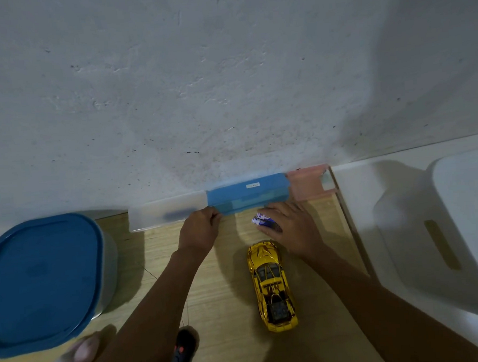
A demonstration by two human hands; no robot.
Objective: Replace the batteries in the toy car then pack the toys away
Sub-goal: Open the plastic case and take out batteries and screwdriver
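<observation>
Head view: left hand [200, 230] grips blue case [248, 196]; right hand [293, 230] flat on batteries [261, 219] — unpinched, they could roll off

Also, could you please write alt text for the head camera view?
A person's left hand grips a long blue plastic box by the wall while the right hand rests on white-and-purple batteries. A shiny gold toy car sits on the wooden floor nearer the camera.
</observation>
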